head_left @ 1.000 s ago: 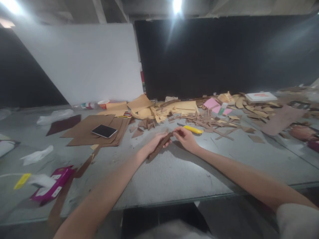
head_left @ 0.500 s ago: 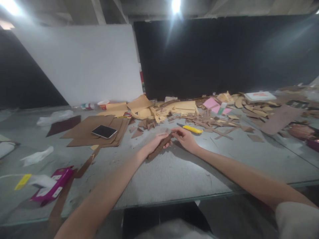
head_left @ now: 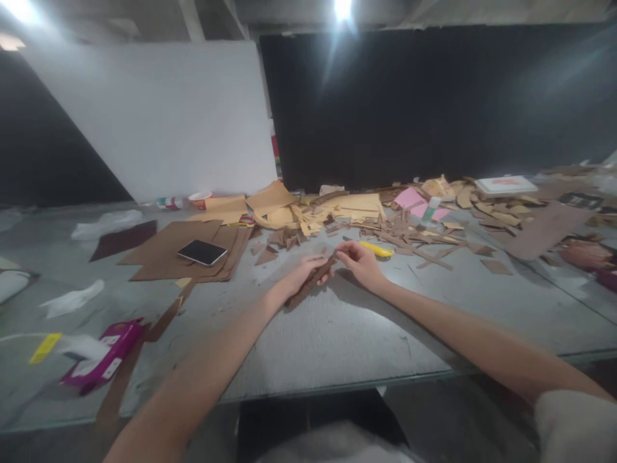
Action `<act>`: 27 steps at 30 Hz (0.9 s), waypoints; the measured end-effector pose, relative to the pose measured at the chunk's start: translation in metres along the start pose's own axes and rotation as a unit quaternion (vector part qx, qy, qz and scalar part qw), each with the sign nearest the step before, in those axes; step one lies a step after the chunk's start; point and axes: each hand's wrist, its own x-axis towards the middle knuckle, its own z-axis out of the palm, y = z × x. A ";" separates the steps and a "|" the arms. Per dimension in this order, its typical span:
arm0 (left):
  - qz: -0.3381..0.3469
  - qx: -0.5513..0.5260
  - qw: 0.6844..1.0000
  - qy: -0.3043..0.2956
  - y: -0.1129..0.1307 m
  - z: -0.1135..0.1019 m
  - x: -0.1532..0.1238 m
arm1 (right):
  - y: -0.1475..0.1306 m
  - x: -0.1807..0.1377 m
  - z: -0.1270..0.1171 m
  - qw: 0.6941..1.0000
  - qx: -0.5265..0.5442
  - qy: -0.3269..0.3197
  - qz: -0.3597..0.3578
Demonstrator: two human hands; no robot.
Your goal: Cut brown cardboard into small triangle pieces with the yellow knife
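A narrow brown piece of cardboard (head_left: 308, 289) lies slantwise between my hands, just above the grey table. My left hand (head_left: 307, 273) is closed around it, with the fingers partly hidden beneath. At its upper end the thumb and fingers of my right hand (head_left: 359, 262) pinch together on the piece's tip. Right behind the right hand lies a yellow utility knife (head_left: 376, 249); its blade end is partly covered by that hand. Small brown scraps (head_left: 284, 238) are scattered beyond the left hand.
On the left, a phone (head_left: 202, 252) rests on stacked brown sheets (head_left: 164, 267). A purple power strip (head_left: 108, 357) sits near the front left edge. Heaped cardboard offcuts (head_left: 405, 231) run along the back, with a glue stick (head_left: 430, 208) among them.
My right hand has shifted slightly up at the tip of the cardboard and now covers more of the knife. The left hand keeps its hold.
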 end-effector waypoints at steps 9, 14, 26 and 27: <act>-0.010 -0.010 1.000 -0.004 -0.001 -0.001 0.002 | 0.003 0.000 0.000 1.000 -0.007 0.007 -0.013; -0.009 -0.006 1.000 -0.001 0.002 0.001 0.001 | -0.003 -0.003 0.000 0.997 -0.066 0.029 -0.035; 0.000 0.003 1.000 0.000 -0.001 -0.001 0.002 | -0.010 -0.010 0.002 0.986 -0.124 0.017 -0.106; 0.002 0.003 1.000 0.000 0.000 -0.001 0.001 | -0.010 -0.010 0.003 0.986 -0.125 0.018 -0.109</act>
